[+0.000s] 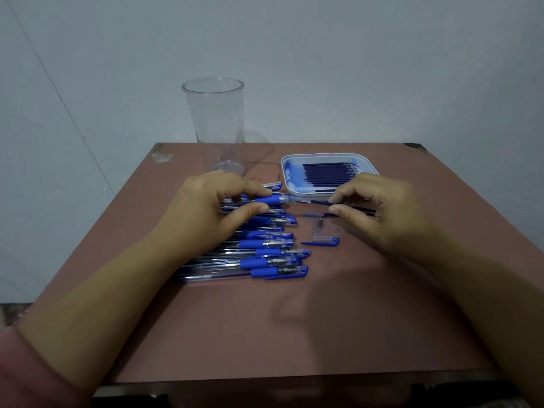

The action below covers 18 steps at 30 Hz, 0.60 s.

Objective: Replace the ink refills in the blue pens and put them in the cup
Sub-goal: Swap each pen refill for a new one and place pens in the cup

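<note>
Pens [259, 244], white lettering [267, 237] on grip, unreadable

One clear plastic cup [215, 122] stands at upper centre-left. One white tray [326, 156], right of centre, holds about a dozen ink refills [329, 173], too packed to count exactly. Roughly ten blue pens [265, 244] lie heaped at centre-left. Mid-frame: one separate refill [321, 202], one pen cap [322, 241], one metal tip [320, 222].

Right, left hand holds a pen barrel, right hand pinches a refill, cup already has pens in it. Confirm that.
Wrong on the cup: the head view shows it empty. The rest holds: the left hand grips a pen barrel, the right hand pinches a refill.
</note>
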Available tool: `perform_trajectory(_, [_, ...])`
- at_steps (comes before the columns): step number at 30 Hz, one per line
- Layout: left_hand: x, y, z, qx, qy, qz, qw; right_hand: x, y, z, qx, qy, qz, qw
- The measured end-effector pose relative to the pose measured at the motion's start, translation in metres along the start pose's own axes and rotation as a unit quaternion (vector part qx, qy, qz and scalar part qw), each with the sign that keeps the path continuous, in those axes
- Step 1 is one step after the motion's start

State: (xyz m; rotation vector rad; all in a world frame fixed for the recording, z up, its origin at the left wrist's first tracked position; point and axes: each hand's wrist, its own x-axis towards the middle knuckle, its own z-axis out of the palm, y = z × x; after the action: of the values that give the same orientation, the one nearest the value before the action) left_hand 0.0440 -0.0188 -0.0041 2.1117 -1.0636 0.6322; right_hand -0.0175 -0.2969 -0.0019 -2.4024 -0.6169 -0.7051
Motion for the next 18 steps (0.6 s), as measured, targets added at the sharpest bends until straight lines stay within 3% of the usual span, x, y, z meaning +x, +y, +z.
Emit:
perform_trajectory(5, [-0.002, -0.003, -0.003, 0.051, -0.013, 0.015, 0.999, 0.002, 0.0, 0.003, -0.048, 0.01, -0.061, 0.997])
perform_trajectory(12, [-0.004, -0.002, 0.0, 0.031, -0.015, 0.0, 0.999, 0.003, 0.0, 0.008, -0.062, 0.0, -0.077, 0.995])
perform_trajectory(18, [-0.003, 0.0, 0.007, 0.038, -0.024, 0.007, 0.999, 0.013, -0.007, 0.02, -0.115, 0.002, -0.138, 0.984])
